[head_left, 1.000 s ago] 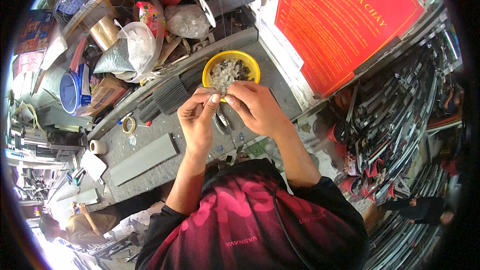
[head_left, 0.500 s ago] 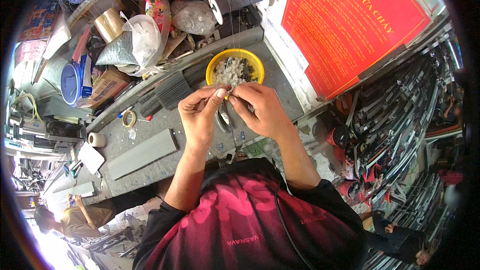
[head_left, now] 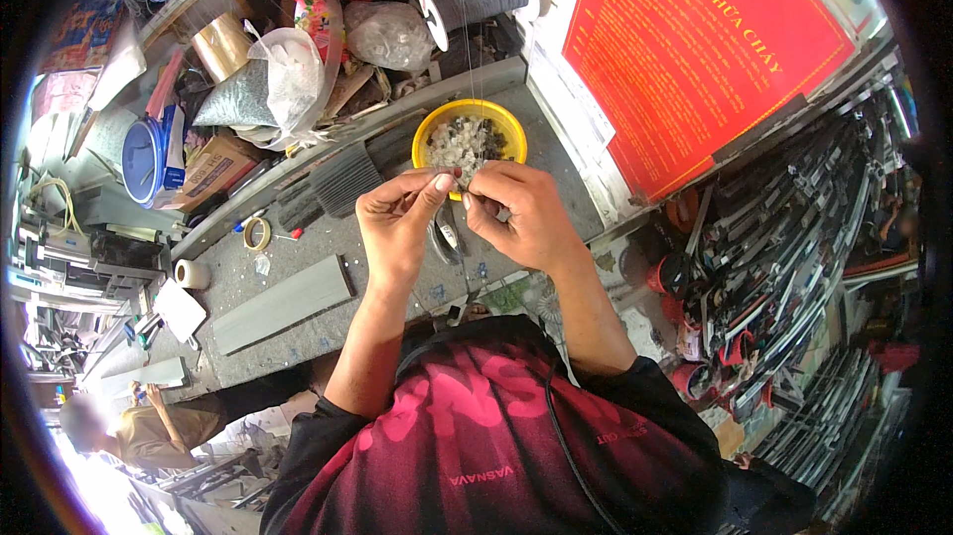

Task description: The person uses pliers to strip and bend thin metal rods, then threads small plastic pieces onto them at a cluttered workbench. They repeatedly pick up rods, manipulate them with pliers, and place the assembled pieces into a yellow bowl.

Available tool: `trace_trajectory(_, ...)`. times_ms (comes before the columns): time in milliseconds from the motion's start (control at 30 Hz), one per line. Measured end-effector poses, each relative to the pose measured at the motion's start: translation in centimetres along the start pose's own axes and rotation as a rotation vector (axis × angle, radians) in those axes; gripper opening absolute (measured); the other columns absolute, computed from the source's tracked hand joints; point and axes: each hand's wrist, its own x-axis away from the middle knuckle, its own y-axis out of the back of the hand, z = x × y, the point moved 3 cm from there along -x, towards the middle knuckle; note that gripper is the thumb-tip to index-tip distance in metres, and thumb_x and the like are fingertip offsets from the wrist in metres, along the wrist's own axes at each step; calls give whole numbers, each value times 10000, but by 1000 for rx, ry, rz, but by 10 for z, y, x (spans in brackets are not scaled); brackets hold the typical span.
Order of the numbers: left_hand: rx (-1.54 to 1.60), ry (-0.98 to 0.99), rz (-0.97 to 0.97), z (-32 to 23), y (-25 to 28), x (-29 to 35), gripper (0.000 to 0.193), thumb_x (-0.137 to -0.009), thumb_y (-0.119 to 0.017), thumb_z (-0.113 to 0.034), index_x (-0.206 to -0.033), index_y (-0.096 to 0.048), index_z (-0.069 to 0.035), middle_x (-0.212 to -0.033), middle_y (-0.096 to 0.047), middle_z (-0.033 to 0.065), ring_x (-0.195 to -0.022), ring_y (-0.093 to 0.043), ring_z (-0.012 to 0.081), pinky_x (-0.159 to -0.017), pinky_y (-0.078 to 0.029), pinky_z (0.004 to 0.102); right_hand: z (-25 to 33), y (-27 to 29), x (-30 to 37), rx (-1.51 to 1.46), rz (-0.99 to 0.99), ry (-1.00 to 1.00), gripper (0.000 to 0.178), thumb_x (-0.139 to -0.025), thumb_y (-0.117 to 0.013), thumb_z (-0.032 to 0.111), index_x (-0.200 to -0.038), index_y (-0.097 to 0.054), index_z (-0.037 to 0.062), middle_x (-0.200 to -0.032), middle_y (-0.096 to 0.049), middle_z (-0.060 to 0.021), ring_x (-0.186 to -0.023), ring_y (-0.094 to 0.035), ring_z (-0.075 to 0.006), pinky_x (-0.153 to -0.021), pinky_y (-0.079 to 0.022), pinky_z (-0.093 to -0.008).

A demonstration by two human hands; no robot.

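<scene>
Both hands are raised together over the grey workbench [head_left: 298, 287], just in front of the yellow bowl [head_left: 437, 128]. My left hand [head_left: 397, 222] has thumb and forefinger pressed tip to tip, pinching something too small to make out. My right hand [head_left: 521, 217] is curled, fingers closed near the same spot; the fingertips of the two hands nearly meet. A thin thread [head_left: 469, 59] appears to run down from the dark spools [head_left: 481, 1] at the back of the bench toward the pinch, though I cannot follow it all the way to the fingers.

The bowl holds a heap of small pale and dark bits, beads or the like; I cannot tell which. A pair of pliers [head_left: 447, 235] lies on the bench directly below the hands, partly hidden by them.

Handling judgement: whatever sits in the pinch is tiny and nearly weightless, likely hard and smooth, so it would slip or roll away if the fingertips loosen. It needs a fingertip pinch, not a palm grip. The thread looks limp and fine; it should be held close to its free end so the end stays stiff enough to aim.

Around: a roll of tape [head_left: 258, 233], a flat grey bar [head_left: 283, 304], a white roll [head_left: 192, 274], a blue clock [head_left: 149, 160], plastic bags [head_left: 288, 83], a red sign [head_left: 695, 49].
</scene>
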Motion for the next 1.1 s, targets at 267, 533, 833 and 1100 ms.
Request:
trace_trajectory(267, -8, 19, -25, -4, 2, -2, 126, -982, -806, -37, -1076, -802, 46, -1032, -813, 106, -944, -732, 110, -870, -593, 253, -3, -3, -1, 40, 37, 15, 121, -932, -751, 19, -919, -637, -17, -786, -593, -111, -620, -586, -231, -583, -478, -359)
trace_trajectory(533, 231, -9, -87, 5, 8, -9, 124, -1011, -769, -45, -1094, -790, 45, -1068, -816, 145, -987, -749, 161, -954, -576, 301, -4, -3, -2, 55, 3, -35, 125, -962, -762, 106, -1020, -731, 0, -879, -719, -154, -785, -696, -379, -699, -547, -454)
trace_trajectory(833, 325, -28, -106, 3, 7, -15, 101, -1009, -761, -26, -1084, -786, 36, -1089, -808, 163, -1043, -765, 217, -963, -585, 316, -6, -4, -7, 96, -20, 45, 136, -968, -764, 69, -1077, -772, -12, -789, -666, -111, -589, -593, -222, -543, -463, -353)
trace_trajectory(1100, 292, -36, -91, 4, 4, -22, 88, -1014, -752, -25, -1077, -788, 24, -1084, -807, 163, -1052, -765, 229, -971, -580, 333, -8, -2, -11, 157, 30, -21, 106, -917, -774, 88, -989, -750, 14, -842, -703, -153, -745, -693, -373, -669, -551, -458)
